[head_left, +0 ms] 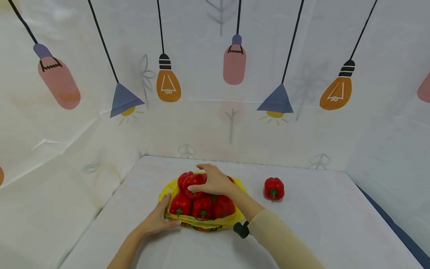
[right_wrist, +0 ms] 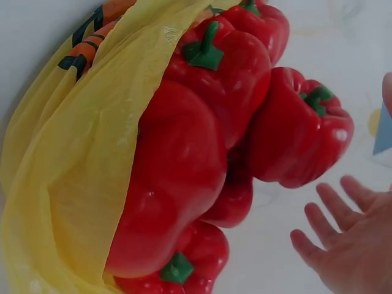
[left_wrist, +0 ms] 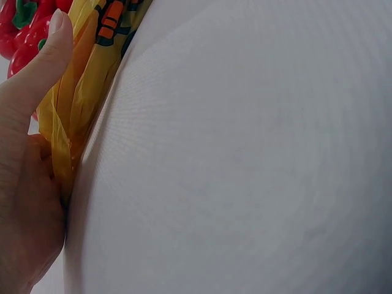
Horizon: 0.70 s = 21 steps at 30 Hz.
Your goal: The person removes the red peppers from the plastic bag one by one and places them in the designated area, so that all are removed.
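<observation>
Red bell peppers [head_left: 202, 206] with green stems are heaped in a yellow plastic bag [head_left: 215, 224], its mouth spread wide around them. My left hand [head_left: 158, 220] rests against the bag's left side, thumb along the front and fingers up the side. In the left wrist view the thumb [left_wrist: 49, 58] is straight beside the yellow plastic; the other fingers are partly hidden. Over the heap, my right hand [head_left: 215, 182] reaches across with fingers spread. The right wrist view shows a gap between its fingers [right_wrist: 324, 223] and the outermost pepper [right_wrist: 300, 128].
One more red bell pepper [head_left: 274, 188] sits apart on the white table [head_left: 319, 224], to the right of the bag. A small black object [head_left: 241, 229] shows by the right sleeve. White sheets printed with lamps [head_left: 208, 123] enclose the back and left.
</observation>
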Each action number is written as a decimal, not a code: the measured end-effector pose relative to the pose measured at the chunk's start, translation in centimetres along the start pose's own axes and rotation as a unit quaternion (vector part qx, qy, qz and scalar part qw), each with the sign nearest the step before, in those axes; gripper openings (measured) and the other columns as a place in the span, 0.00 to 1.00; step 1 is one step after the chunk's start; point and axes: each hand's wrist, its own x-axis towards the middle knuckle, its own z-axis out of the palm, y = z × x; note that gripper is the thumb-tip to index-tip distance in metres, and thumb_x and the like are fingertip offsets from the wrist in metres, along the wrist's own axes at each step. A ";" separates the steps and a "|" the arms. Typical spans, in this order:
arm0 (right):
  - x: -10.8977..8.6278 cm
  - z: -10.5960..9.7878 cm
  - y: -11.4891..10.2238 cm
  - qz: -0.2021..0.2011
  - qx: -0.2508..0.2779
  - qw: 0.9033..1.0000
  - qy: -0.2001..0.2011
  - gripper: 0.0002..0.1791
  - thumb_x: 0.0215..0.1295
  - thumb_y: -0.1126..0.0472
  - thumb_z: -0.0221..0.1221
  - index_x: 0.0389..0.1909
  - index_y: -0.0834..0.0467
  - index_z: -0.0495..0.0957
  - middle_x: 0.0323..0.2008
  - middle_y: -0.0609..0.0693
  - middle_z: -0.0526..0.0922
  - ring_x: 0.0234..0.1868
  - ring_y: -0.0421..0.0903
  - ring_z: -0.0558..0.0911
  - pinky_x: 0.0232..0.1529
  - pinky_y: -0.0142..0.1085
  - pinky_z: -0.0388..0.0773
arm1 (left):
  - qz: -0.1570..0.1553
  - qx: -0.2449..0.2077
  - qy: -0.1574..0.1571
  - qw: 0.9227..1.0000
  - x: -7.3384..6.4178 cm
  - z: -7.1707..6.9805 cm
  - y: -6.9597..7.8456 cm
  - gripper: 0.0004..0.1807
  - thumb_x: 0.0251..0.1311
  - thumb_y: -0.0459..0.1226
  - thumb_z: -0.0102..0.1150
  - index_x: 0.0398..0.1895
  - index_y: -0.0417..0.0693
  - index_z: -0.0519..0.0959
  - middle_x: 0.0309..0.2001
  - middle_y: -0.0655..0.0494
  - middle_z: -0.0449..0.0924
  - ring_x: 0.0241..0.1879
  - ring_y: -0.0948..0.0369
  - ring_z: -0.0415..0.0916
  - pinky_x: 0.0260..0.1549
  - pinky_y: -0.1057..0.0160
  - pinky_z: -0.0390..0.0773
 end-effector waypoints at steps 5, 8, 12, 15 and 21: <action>0.7 0.8 0.3 0.047 0.010 0.999 -0.003 0.50 0.51 0.29 0.60 0.68 0.57 0.64 0.63 0.54 0.71 0.60 0.51 0.71 0.58 0.53 0.72 | 0.001 0.003 -0.001 1.000 0.0 -0.1 0.1 0.63 0.50 0.55 0.68 0.75 0.33 0.40 0.74 0.32 0.38 0.71 0.35 0.35 0.65 0.34 0.44; 1.0 1.3 0.4 0.067 0.003 0.998 -0.007 0.49 0.51 0.28 0.59 0.67 0.57 0.66 0.62 0.54 0.72 0.58 0.51 0.72 0.57 0.53 0.72 | -0.003 -0.001 0.000 1.000 0.0 0.0 0.0 0.63 0.50 0.56 0.68 0.75 0.33 0.40 0.74 0.32 0.39 0.71 0.35 0.35 0.65 0.34 0.45; 1.3 1.8 0.4 0.084 -0.001 0.996 -0.012 0.48 0.50 0.27 0.58 0.65 0.55 0.68 0.58 0.53 0.74 0.55 0.51 0.74 0.54 0.53 0.74 | -0.007 -0.006 0.001 1.000 0.0 0.2 -0.1 0.63 0.49 0.57 0.68 0.75 0.35 0.40 0.74 0.34 0.39 0.72 0.36 0.35 0.65 0.33 0.45; 1.5 2.1 0.5 0.087 -0.002 0.996 -0.012 0.48 0.51 0.26 0.57 0.63 0.57 0.69 0.56 0.53 0.76 0.52 0.50 0.75 0.53 0.51 0.75 | -0.006 -0.009 0.002 1.000 0.1 0.3 -0.3 0.63 0.49 0.57 0.68 0.75 0.35 0.41 0.74 0.34 0.38 0.72 0.36 0.35 0.65 0.33 0.45; 1.6 2.5 0.6 0.095 0.002 0.995 -0.008 0.49 0.52 0.25 0.55 0.63 0.60 0.69 0.55 0.54 0.77 0.52 0.51 0.76 0.53 0.51 0.75 | -0.003 -0.012 0.004 1.000 0.2 0.3 -0.3 0.63 0.49 0.57 0.68 0.75 0.35 0.41 0.74 0.34 0.38 0.71 0.35 0.35 0.65 0.33 0.45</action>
